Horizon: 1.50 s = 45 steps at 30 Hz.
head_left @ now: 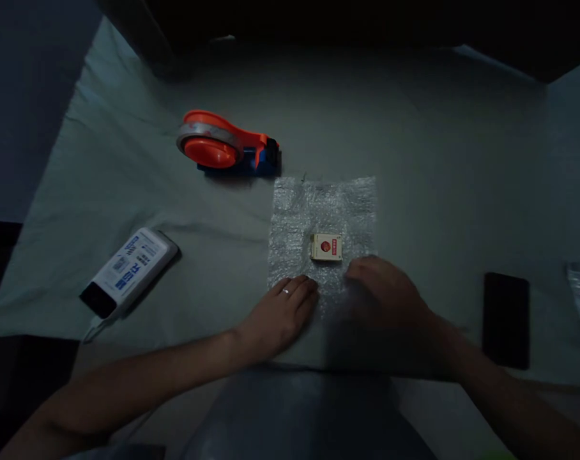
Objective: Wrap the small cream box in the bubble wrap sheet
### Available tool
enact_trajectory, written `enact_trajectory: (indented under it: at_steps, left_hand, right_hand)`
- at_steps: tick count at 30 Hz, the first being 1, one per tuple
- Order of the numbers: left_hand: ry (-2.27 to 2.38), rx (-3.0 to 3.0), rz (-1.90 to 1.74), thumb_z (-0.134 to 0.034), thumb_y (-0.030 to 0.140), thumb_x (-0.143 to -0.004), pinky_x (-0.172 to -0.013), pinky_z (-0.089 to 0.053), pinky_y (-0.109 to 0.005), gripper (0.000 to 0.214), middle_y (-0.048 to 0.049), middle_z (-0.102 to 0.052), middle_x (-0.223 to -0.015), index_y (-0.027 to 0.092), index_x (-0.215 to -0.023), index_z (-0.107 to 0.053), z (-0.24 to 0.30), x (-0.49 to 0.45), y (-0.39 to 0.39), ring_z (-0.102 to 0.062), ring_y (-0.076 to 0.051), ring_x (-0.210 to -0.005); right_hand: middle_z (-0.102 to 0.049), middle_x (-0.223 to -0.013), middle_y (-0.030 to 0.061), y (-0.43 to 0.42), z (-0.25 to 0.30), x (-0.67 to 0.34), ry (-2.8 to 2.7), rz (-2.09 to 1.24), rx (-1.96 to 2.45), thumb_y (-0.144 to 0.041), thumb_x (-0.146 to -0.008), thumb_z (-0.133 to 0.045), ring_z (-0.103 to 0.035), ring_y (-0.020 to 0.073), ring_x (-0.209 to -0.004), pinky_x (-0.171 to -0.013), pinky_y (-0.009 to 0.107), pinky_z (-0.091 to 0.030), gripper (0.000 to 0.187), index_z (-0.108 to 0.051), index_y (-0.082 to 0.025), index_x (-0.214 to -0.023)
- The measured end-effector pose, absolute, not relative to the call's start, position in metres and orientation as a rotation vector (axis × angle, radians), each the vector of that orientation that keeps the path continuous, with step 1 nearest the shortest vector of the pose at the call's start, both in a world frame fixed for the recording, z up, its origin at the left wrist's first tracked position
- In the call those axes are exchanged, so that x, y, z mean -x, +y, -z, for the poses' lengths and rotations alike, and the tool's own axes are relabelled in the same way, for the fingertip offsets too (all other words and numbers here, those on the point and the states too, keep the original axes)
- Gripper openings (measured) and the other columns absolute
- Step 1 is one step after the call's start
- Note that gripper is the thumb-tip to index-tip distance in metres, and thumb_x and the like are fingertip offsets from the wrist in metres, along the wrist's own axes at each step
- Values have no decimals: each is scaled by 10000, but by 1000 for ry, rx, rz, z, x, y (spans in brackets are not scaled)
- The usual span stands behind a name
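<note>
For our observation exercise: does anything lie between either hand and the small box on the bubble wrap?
Nothing visible does. Only bare bubble wrap separates the small box from the left hand and right hand at its near edge. The tape dispenser, white device and black phone lie off to the sides.

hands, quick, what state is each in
Left hand: open, flat on the near edge of the bubble wrap.
Right hand: on the bubble wrap, blurred; open or closed cannot be told.
</note>
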<state>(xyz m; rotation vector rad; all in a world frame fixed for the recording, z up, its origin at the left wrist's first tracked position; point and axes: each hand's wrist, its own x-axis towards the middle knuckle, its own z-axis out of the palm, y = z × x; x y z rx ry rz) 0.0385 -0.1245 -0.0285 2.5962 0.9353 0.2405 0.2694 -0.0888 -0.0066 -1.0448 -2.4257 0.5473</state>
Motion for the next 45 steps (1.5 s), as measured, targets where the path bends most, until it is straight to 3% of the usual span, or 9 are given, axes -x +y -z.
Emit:
enact_trajectory:
  at_steps: [2,3,7,19,23,27,34,41,45]
  left_hand:
    - [956,-2536,-316,-443,138,-910,-869,-519,-357,248,-146,-605,-1123,70,-1122,-552,23,-39,-119,-571,-231,-1055]
    - [967,-2505,-341,-446,144,-912,-841,-530,-338,231,-135,-618,-1092,78,-1097,-566,19,-38,-116,-586,-216,-1016]
    - [1029,-2415,-439,-445,161,-911,-807,-535,-326,208,-111,-654,-1024,108,-1035,-604,3,-31,-100,-614,-197,-933]
    - [1405,-1922,-484,-495,275,-889,-610,-419,-217,195,-5,-643,-746,157,-810,-629,-6,-23,-40,-584,-120,-680]
    - [1482,-1848,-453,-524,320,-868,-600,-393,-221,222,0,-630,-700,149,-784,-638,5,-25,-26,-564,-116,-644]
    - [1487,-1827,-406,-502,335,-870,-600,-383,-223,243,2,-617,-688,149,-778,-628,16,-23,-24,-545,-114,-630]
    - [1477,-1857,-396,-498,312,-860,-576,-354,-221,236,11,-584,-647,147,-734,-613,22,-24,-27,-512,-106,-593]
    - [1495,-1815,-385,-491,335,-865,-578,-380,-227,261,12,-571,-635,148,-722,-603,23,-23,-24,-509,-109,-593]
    - [1577,-1919,-584,-512,290,-860,-667,-464,-260,187,-33,-620,-835,155,-958,-596,16,-11,-25,-573,-142,-737]
  right_hand:
    - [-619,-1099,181,-102,-2,-272,-2573,-621,1050,-522,-757,-619,-586,303,-1012,-845,463,-509,562,-552,-107,-1130]
    - [-614,-1125,187,-106,-3,-273,-2614,-620,1057,-500,-770,-614,-580,308,-1033,-859,473,-503,552,-553,-101,-1147]
    - [-684,-944,99,-101,2,-280,-2587,-579,1076,-177,-882,-468,-635,219,-887,-781,397,-528,174,-624,-164,-956]
    - [-643,-685,-1,-46,2,-281,-2100,-866,1401,-253,-871,-531,-610,146,-616,-567,274,-474,133,-597,-217,-761]
    - [-690,-778,15,-35,16,-282,-2045,-804,1466,-255,-833,-581,-648,167,-692,-612,283,-498,73,-628,-209,-865]
    - [-693,-889,39,-31,29,-283,-2084,-734,1504,-254,-831,-574,-655,176,-728,-645,304,-517,218,-608,-200,-1040]
    - [-661,-982,101,-48,13,-269,-2328,-151,1281,-207,-843,-544,-603,271,-938,-827,454,-482,251,-594,-212,-1088]
    - [-682,-1019,133,-58,20,-244,-2531,-164,936,-145,-845,-538,-611,245,-965,-804,373,-518,250,-615,-113,-1081]
    - [-669,-1019,131,-54,30,-243,-2492,-283,999,-140,-867,-495,-597,241,-981,-825,400,-514,240,-620,-136,-1072]
